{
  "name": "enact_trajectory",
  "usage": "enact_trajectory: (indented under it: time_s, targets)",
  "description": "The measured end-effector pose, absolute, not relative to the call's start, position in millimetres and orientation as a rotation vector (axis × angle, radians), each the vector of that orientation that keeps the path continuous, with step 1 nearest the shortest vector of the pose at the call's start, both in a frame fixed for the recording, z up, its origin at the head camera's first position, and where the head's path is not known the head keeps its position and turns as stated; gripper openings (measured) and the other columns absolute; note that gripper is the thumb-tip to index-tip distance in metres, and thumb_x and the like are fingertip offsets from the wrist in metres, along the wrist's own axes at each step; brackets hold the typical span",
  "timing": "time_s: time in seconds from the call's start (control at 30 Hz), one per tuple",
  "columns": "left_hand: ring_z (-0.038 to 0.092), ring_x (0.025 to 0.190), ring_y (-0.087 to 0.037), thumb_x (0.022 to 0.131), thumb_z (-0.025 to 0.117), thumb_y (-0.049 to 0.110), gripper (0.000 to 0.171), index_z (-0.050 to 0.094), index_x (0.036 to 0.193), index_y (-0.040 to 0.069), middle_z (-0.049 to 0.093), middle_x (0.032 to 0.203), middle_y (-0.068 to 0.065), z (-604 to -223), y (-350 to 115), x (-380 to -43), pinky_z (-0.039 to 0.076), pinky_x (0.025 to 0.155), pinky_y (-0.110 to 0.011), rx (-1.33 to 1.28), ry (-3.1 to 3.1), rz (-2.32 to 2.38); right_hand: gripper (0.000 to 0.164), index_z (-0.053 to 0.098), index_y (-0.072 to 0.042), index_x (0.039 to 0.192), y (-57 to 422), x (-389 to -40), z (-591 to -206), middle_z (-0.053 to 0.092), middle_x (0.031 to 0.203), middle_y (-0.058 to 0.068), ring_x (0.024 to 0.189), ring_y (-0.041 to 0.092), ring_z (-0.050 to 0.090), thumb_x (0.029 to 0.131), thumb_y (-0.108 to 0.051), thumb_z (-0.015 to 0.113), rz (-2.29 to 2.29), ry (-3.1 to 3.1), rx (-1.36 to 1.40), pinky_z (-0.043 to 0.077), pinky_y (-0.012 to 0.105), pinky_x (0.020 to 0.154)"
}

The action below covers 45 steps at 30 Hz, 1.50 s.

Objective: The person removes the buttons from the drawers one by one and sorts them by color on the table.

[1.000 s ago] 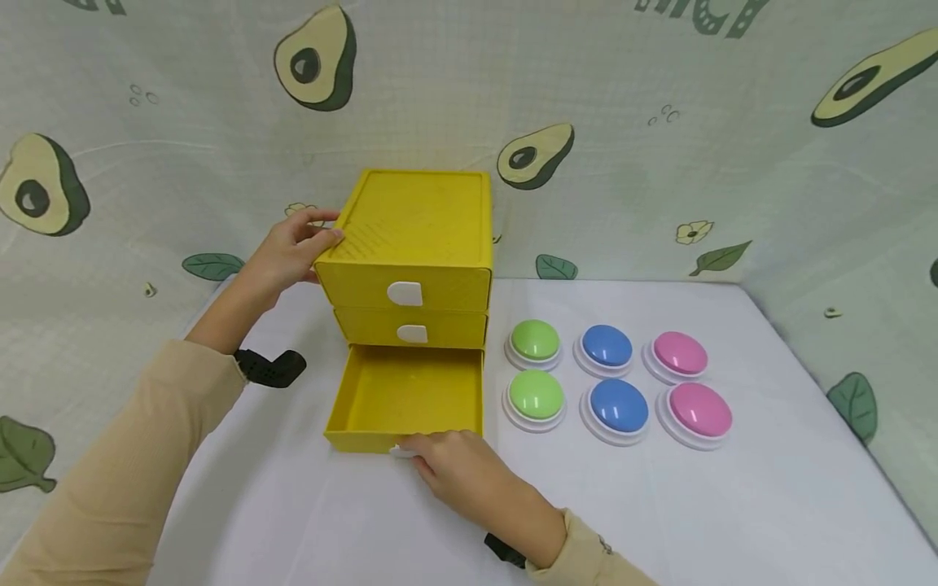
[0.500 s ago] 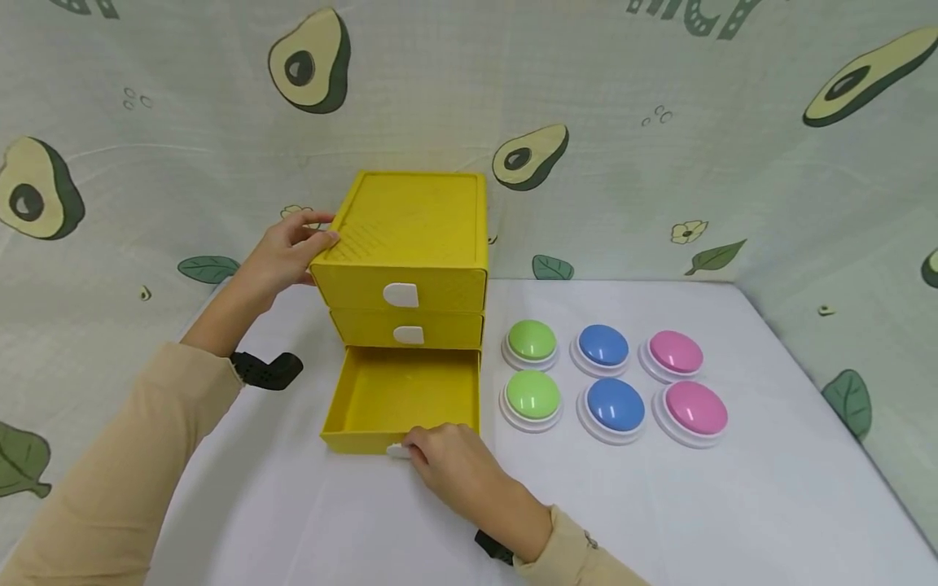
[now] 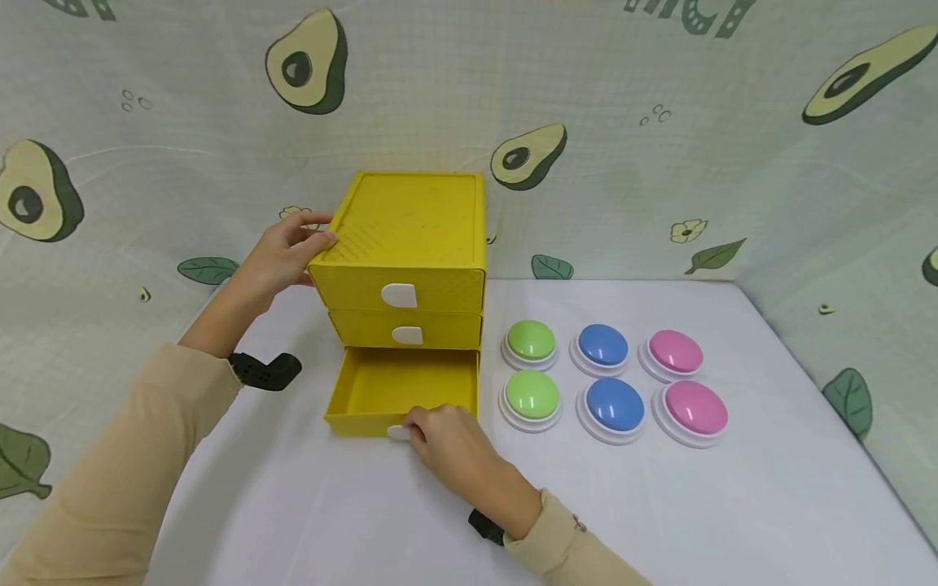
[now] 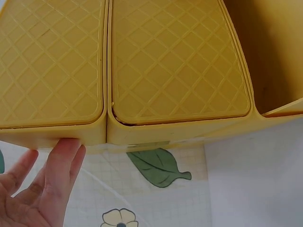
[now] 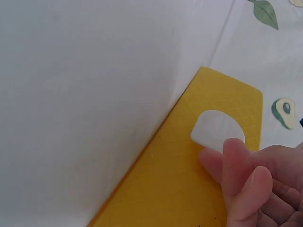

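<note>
A yellow three-drawer cabinet (image 3: 410, 220) stands at the back of the table, its upper two drawers closed. Its bottom drawer (image 3: 410, 391) is pulled out, and the part of the inside that shows is bare. My right hand (image 3: 458, 452) pinches the edge of that drawer's white handle (image 5: 218, 130). In the right wrist view, fingertips lie on either side of the handle's end. My left hand (image 3: 282, 252) steadies the cabinet's left side, thumb at the top edge. Extended fingers (image 4: 59, 165) touch the side wall in the left wrist view.
Right of the cabinet sit two rows of round push lights or buttons on white bases: green (image 3: 532, 395), blue (image 3: 615, 404) and pink (image 3: 696, 407). They rest on a white-covered table (image 3: 791, 488). An avocado-print cloth (image 3: 623, 122) hangs behind.
The bottom drawer has slid a little inward, with my right hand moving along on its handle. My left hand keeps its place on the cabinet.
</note>
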<state>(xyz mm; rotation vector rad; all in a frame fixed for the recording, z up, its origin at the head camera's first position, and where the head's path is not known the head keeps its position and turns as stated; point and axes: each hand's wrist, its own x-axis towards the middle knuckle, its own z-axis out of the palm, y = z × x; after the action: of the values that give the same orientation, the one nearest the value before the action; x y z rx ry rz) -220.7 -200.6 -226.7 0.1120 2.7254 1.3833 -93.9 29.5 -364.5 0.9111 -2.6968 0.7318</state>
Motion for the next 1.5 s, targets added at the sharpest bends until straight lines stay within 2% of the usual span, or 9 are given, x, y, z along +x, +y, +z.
enact_trajectory:
  time_s: [0.4, 0.77, 1.03, 1.5]
  targets:
    - [0.055, 0.099, -0.022, 0.095, 0.042, 0.049, 0.061, 0.028, 0.145, 0.017, 0.040, 0.138, -0.017, -227, -204, -221, 0.053, 0.072, -0.023, 0.102, 2.726, 1.374, 0.008, 0.072, -0.009, 0.088, 23, -116, -363, 0.071, 0.078, 0.001, 0.056, 0.007, 0.056, 0.086, -0.009, 0.065, 0.751, -2.726, 0.807, 0.045, 0.011, 0.053]
    - [0.056, 0.095, -0.022, 0.095, 0.041, 0.048, 0.060, 0.029, 0.144, 0.016, 0.040, 0.138, -0.018, -227, -202, -223, 0.053, 0.070, -0.023, 0.120, 2.747, 1.358, 0.011, 0.073, -0.009, 0.088, 21, -140, -363, 0.072, 0.080, 0.003, 0.063, 0.012, 0.063, 0.085, -0.005, 0.063, 0.758, -2.685, 0.712, 0.048, 0.016, 0.054]
    - [0.057, 0.089, -0.017, 0.095, 0.042, 0.048, 0.060, 0.029, 0.144, 0.016, 0.040, 0.138, -0.018, -227, -202, -225, 0.053, 0.070, -0.023, 0.117, 2.751, 1.365, 0.011, 0.072, -0.007, 0.088, 19, -151, -364, 0.071, 0.079, 0.004, 0.058, 0.013, 0.062, 0.086, -0.004, 0.061, 0.735, -2.659, 0.672, 0.047, 0.017, 0.051]
    - [0.057, 0.090, -0.019, 0.095, 0.042, 0.047, 0.059, 0.030, 0.143, 0.016, 0.041, 0.137, -0.017, -229, -201, -222, 0.052, 0.071, -0.023, 0.112, 2.742, 1.373, 0.012, 0.072, -0.007, 0.090, 17, -160, -369, 0.072, 0.080, 0.005, 0.061, 0.017, 0.065, 0.087, -0.005, 0.061, 0.724, -2.670, 0.623, 0.051, 0.022, 0.054]
